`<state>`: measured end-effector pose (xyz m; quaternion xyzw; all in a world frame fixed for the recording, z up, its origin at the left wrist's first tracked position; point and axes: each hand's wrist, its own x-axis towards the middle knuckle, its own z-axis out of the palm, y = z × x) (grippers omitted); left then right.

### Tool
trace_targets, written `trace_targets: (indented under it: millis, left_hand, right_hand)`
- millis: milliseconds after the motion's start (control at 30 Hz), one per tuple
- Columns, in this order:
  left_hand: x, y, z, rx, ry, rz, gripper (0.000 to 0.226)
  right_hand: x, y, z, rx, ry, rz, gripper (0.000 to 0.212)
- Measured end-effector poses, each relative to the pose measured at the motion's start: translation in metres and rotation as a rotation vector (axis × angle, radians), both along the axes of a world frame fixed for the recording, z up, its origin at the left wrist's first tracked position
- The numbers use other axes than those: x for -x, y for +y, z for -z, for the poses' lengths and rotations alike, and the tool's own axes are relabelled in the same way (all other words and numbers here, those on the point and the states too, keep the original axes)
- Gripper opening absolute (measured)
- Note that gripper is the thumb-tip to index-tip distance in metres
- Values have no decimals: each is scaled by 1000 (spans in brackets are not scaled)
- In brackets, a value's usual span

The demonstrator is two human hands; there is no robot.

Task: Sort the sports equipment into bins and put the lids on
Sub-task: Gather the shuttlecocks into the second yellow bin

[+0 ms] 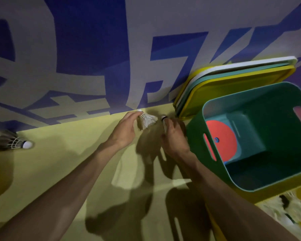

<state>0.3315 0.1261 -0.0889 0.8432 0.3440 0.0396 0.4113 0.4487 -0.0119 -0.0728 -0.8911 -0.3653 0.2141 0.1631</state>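
Both hands pick shuttlecocks off the yellow floor by the wall.

The left hand (pixel 124 130) has its fingers clamped on a white shuttlecock (pixel 147 120), cork toward the wall, feathers flaring down and right. The right hand (pixel 175 136) grips another shuttlecock (pixel 164 121), white cork up. A dark-feathered shuttlecock (pixel 12 142) lies far left, cork pointing right. The green bin (pixel 250 136) stands just right, holding a red paddle (pixel 221 140); lids (pixel 233 79) lean behind it.

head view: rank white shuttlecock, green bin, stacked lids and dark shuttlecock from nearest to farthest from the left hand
1. White shuttlecock, at the left hand's fingertips.
2. Green bin, to the right, past the right hand.
3. Stacked lids, upper right against the wall.
4. Dark shuttlecock, far left on the floor.
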Motion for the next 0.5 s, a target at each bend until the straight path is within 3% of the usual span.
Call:
trace_targets:
  millis: [167,333,500]
  left_hand:
    - [-16,11,14,-146,135,284,88]
    - [-3,-1,25,-347,161,318,82]
    - [21,-11,29,-457,241,328,72]
  right_hand:
    - [-1,1,15,99,127,19,45]
    - [19,-12,22,104,98,41,38]
    - [35,-20,12,98,232,122,53]
